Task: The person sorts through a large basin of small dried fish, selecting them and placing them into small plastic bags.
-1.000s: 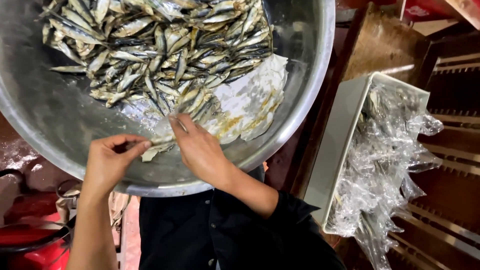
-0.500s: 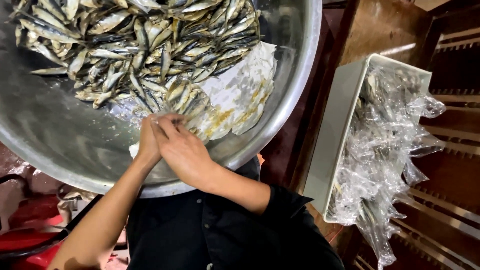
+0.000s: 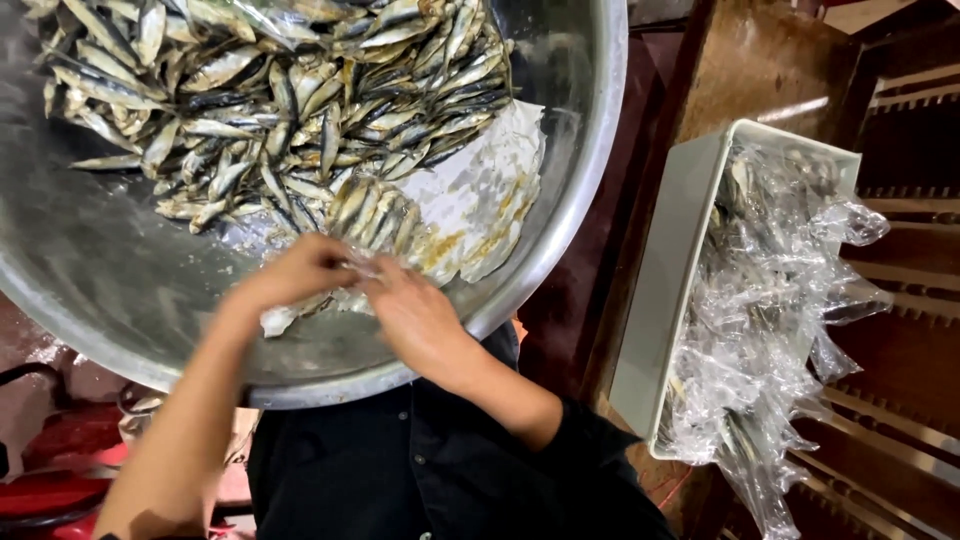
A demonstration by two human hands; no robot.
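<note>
Dark brown wooden furniture (image 3: 770,70) fills the upper right of the frame, with slatted wooden racks (image 3: 900,330) running down the right edge. Something red (image 3: 60,480) sits blurred at lower left, and bright light glints off the polished wood at upper right.

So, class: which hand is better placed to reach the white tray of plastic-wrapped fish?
Probably right. The right hand lies on the side of the steel bowl nearer the white tray; the left hand is farther off.
</note>
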